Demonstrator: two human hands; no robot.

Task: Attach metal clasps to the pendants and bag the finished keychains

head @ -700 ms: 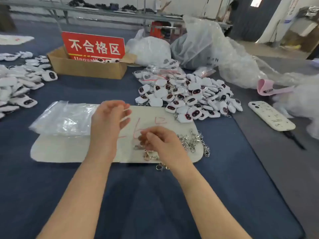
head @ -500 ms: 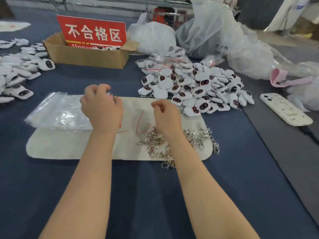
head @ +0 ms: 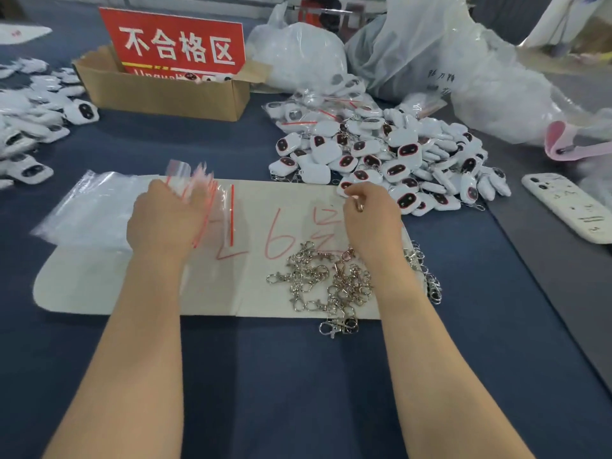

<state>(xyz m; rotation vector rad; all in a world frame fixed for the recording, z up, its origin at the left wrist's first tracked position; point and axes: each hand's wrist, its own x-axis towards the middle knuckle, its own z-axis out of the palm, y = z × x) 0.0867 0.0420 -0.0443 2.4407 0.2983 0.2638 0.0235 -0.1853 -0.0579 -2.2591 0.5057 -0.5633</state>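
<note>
Left hand (head: 162, 220) is up over the left part of the white card (head: 99, 286), fingers curled round a fan of small zip bags (head: 195, 183) with red seal strips, which are blurred. Right beside it, to the left, the stack of clear bags (head: 89, 207) lies half on the card, half on the blue table (head: 298, 376).

Right hand (head: 371, 220) is at the near edge of the pendant heap (head: 390, 154), fingertips pinched together just touching a white pendant there. A glint of metal shows in the curl of the fingers, probably a metal clasp (head: 359, 207). The loose clasps (head: 318, 279) sit in a tangle on the card below that wrist, a few spilling off the front edge onto the table.

At the back, a cardboard box (head: 159, 94) carries a red sign (head: 175, 44), with big plastic sacks (head: 463, 61) to its right. More white pendants (head: 26, 120) are spread far left. A white phone (head: 569, 207) lies far right.
</note>
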